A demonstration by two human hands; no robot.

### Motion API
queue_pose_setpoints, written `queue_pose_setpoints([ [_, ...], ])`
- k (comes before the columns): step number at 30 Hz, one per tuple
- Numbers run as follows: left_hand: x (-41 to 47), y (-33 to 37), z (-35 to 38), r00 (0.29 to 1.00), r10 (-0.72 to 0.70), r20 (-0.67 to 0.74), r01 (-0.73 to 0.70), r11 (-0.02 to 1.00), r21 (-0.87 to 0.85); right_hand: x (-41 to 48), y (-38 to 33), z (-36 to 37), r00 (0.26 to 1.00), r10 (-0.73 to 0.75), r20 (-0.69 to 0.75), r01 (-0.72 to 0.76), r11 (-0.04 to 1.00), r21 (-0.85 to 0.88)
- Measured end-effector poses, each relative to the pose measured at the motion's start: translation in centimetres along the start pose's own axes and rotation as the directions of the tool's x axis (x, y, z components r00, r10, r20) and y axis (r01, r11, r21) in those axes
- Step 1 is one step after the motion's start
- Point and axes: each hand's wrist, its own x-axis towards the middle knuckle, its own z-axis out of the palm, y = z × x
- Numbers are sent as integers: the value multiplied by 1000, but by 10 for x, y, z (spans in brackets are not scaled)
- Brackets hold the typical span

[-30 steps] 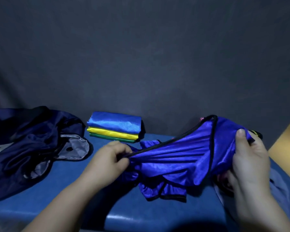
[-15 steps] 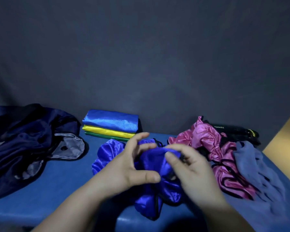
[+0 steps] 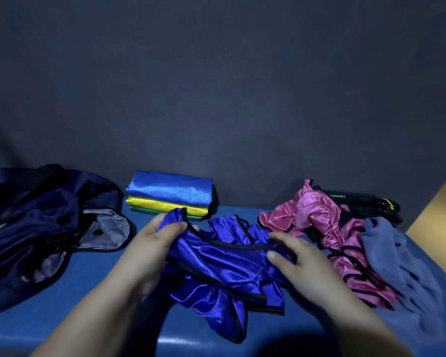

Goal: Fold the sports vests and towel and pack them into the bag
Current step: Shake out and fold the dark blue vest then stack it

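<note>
Left hand (image 3: 160, 237) grips the upper corner of a crumpled royal blue vest (image 3: 229, 269), fingers curled round its black-trimmed edge. Right hand (image 3: 304, 261) pinches the vest's opposite side between thumb and fingers. The vest lies bunched on the blue table (image 3: 101, 284) between both hands, not yet flattened.

Judging by the layout, folding is a little over halfway and packing has not begun. Counted:
- Three vests lie folded in a neat stack (image 3: 169, 194) at the back, blue over yellow over green.
- One royal blue vest is in hand.
- One pink vest (image 3: 317, 217) lies crumpled to the right.
- One grey-blue towel (image 3: 402, 256) lies unfolded beside it.
- One navy bag (image 3: 44, 228) slumps on the left, with nothing folded visible inside.

Behind the pink vest sits a black item (image 3: 358, 199) with yellow lettering; what it is cannot be told.
</note>
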Motion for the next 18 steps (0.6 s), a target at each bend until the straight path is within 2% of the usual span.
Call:
queue_pose_setpoints([
  [4,9,3,-6,999,8,-53,-22,960,-279,-2,-7,-2,992,-65,105,67,998,-15],
  [6,16,0,-10,994,7,-113,-43,947,-320,-3,-10,-7,975,-95,202,81,994,79],
  [7,19,-2,-12,988,15,-152,-58,958,-282,-4,-11,-9,965,-107,239,83,991,107],
  [9,22,-4,-18,977,69,-200,-96,987,-127,-4,-11,-11,966,-91,240,69,992,101],
  [12,19,-7,-22,966,198,-165,-158,960,230,1,-1,-4,994,37,101,-50,990,129],
  [15,13,-13,-21,979,204,-29,-152,812,563,7,9,12,992,128,21,-130,984,125],
  [18,8,-20,-14,982,87,168,-186,614,767,11,12,24,966,228,119,-248,947,203],
])
